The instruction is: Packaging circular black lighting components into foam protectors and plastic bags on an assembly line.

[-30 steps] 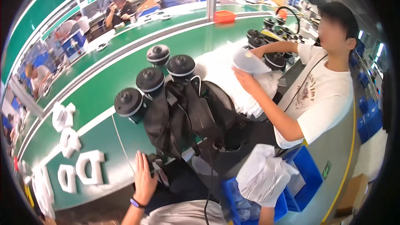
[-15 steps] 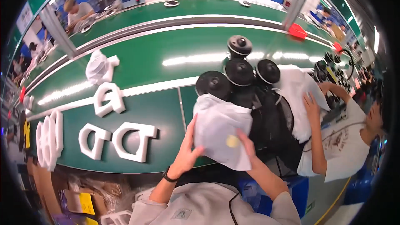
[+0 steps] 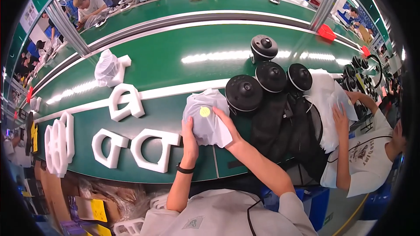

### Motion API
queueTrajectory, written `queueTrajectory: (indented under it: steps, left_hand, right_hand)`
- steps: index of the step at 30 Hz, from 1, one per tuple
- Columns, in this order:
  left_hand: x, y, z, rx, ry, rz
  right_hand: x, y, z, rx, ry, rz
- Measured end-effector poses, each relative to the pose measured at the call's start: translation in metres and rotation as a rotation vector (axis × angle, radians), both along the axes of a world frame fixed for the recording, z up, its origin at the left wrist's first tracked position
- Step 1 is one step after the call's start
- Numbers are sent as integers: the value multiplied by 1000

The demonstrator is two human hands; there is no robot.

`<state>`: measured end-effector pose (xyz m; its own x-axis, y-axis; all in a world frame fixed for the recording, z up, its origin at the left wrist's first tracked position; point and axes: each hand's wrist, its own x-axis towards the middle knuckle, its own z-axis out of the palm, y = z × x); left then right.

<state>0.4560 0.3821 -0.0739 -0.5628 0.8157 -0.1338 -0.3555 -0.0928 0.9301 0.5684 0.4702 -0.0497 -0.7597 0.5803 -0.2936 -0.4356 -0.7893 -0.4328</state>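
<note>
Between my two hands is a white, thin plastic bag [image 3: 202, 126] wrapped around something bulky that I cannot see. A round yellow sticker [image 3: 204, 112] shows on its upper face. My left hand [image 3: 189, 142] presses the bag's left side, fingers pointing away from me. On the right side my right hand [image 3: 228, 126] grips it, its fingers lying near the sticker. The bag is over the green table, just left of several black dome-shaped devices [image 3: 244, 94]. White foam frames [image 3: 165, 153] lie to the left of my left hand.
More foam frames [image 3: 68, 137] stand at the far left. A bagged item [image 3: 107, 67] rests in foam on the green belt [image 3: 175, 43]. Black mesh bags [image 3: 267, 126] lie at right, beside a co-worker's hand [image 3: 340, 118] on white bags [image 3: 323, 91]. A red bin [image 3: 326, 32] sits beyond.
My hands have carried the bag left, away from the black devices and closer to the foam frames. The yellow sticker now sits higher on the bag. The whole view has shifted slightly.
</note>
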Motion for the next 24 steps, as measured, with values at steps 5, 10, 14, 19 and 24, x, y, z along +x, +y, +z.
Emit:
queueTrajectory:
  steps: [5,10,14,19,24]
  left_hand:
    - [10,4,-16,45,-299,156]
    - [15,-26,-1,84,15,215]
    - [17,-71,33,76,335,218]
    - [-40,-137,47,-240,1152,439]
    - [-89,-159,25,-505,1227,375]
  right_hand:
    - [11,-5,8,22,20,-37]
    - [29,-32,12,449,-556,-136]
    - [56,-60,30,882,-635,-151]
    - [72,-94,58,1630,-708,-318]
    - [-21,-127,98,2087,-453,186]
